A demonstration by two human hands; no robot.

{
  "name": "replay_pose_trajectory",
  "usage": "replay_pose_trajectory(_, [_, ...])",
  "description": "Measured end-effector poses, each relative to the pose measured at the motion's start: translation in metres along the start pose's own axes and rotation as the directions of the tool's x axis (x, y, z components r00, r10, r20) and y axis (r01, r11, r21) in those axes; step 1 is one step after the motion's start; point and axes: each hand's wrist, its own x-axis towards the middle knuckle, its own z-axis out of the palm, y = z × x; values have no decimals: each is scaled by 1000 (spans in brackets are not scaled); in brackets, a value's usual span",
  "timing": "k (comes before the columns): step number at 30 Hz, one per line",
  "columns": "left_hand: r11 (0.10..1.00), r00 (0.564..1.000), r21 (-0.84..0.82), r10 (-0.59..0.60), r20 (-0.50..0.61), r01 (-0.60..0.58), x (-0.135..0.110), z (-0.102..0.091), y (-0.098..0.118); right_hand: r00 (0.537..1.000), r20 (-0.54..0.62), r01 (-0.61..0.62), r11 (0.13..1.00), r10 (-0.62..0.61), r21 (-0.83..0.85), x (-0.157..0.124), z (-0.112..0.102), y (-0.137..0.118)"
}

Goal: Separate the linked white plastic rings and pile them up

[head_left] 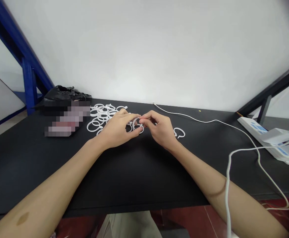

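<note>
A white plastic curtain ring [133,124] is held between my two hands over the middle of the black table. My left hand [119,128] has its thumb and fingers closed around the ring's left side. On the other side, my right hand [159,127] pinches the ring's upper right part with thumb and forefinger. Several more white rings [94,126] lie in a loose heap beyond and left of my left hand, partly covered by it. One or more rings [180,133] lie just right of my right wrist.
A crumpled black plastic bag [63,93] sits at the back left, beside a pixelated patch. From the back edge a white cable [196,117] runs right and crosses before my right forearm. White and blue boxes [265,135] stand at the right on the black table [134,178].
</note>
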Motion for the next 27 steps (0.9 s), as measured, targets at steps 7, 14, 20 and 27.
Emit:
replay_pose_trajectory(7, [925,940,211,-277,-200,317,4,-2,-19,998,-59,-60,787,31,-613,8,-16,19])
replay_pose_trajectory(14, [816,879,328,-422,-225,476,2,-4,-33,959,-58,-187,466,277,-865,10,-34,37])
replay_pose_trajectory(20, [914,943,266,-256,-211,307,2,2,-22,958,15,-172,613,288,-771,12,-28,36])
replay_pose_trajectory(27, [976,981,124,188,-56,-180,0,3,-7,989,97,-80,952,113,-295,10,-16,26])
